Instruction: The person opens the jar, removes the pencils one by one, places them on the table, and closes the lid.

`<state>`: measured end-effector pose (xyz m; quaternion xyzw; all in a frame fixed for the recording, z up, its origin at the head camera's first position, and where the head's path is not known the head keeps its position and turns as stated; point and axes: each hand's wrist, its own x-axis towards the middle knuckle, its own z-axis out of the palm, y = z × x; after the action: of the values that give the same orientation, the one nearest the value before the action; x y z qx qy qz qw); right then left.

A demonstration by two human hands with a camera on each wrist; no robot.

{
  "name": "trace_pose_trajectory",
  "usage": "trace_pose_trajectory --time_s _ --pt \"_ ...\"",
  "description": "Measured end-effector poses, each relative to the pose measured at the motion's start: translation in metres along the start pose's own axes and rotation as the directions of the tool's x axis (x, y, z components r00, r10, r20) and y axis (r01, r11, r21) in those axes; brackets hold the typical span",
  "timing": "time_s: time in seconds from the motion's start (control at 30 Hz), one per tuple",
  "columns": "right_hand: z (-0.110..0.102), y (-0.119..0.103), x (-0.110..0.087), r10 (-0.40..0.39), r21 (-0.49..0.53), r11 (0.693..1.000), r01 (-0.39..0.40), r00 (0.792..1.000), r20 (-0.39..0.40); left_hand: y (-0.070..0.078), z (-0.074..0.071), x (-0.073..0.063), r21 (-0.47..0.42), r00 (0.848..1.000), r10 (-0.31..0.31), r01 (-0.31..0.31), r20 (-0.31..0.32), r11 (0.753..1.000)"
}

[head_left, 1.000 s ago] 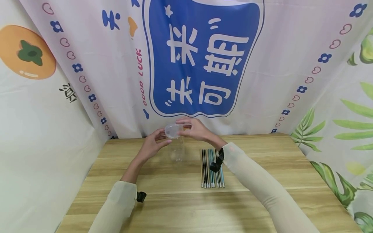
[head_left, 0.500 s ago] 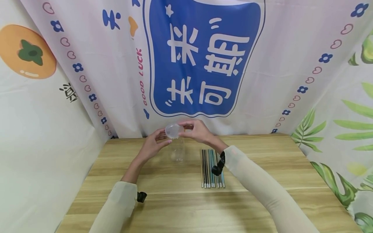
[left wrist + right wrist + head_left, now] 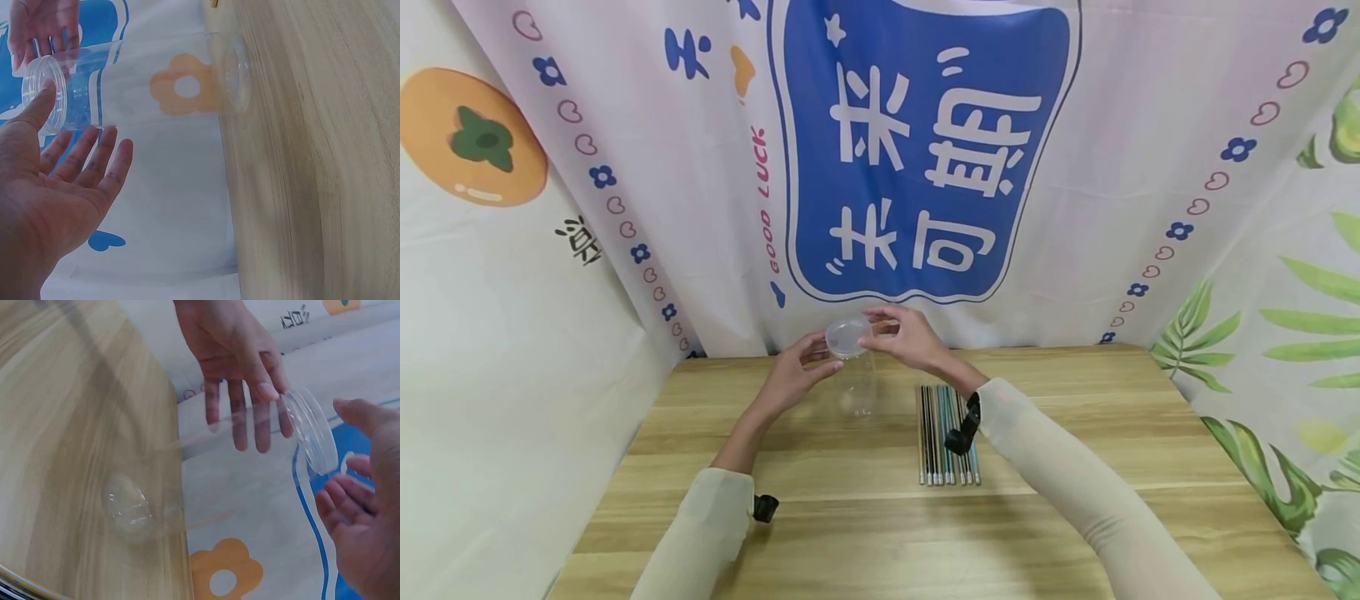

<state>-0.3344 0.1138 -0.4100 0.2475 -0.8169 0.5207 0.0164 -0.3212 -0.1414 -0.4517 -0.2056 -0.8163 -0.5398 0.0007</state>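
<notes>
A clear plastic jar (image 3: 857,387) stands upright on the table, its translucent screw lid (image 3: 847,337) at the mouth. From the left, my left hand (image 3: 797,367) holds the jar near its neck. In the left wrist view its thumb lies over the rim and its fingers reach along the far side. My right hand (image 3: 906,337) is at the right side of the lid. In the right wrist view, its thumb and fingers (image 3: 337,497) are spread around the lid's edge with a small gap. A row of striped pencils (image 3: 928,442) lies right of the jar, partly under my right wrist.
The wooden table (image 3: 820,533) carries the jar and the pencils. Behind it hangs a printed cloth (image 3: 1097,250) close to the jar and my hands. Another patterned cloth (image 3: 490,350) closes off the left side. Black wrist cameras sit on both my wrists.
My right hand has drawn back slightly to the right from the lid, and its fingers reach less far over it. My left hand, the jar and the pencils stay in place.
</notes>
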Motion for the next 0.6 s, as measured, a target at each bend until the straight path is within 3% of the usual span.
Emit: trace_pose_trajectory --time_s 0.2,0.33,0.6 --pt "-0.0072 0.0023 0.0057 -0.074 0.005 0.997 0.074 0.992 0.103 0.0009 -0.0011 -0.0008 -0.002 1.000 0.006 -0.006 -0.001 1.000" --pt "-0.0077 0.0055 0.0061 -0.081 -0.013 0.996 0.083 0.987 0.136 -0.0008 -0.0005 -0.0008 -0.003 1.000 0.002 -0.002 0.006 1.000" --pt "-0.0045 0.0035 0.0017 -0.060 -0.034 0.997 0.063 0.996 0.058 -0.0009 0.0007 -0.0002 -0.003 1.000 0.013 -0.013 -0.004 1.000"
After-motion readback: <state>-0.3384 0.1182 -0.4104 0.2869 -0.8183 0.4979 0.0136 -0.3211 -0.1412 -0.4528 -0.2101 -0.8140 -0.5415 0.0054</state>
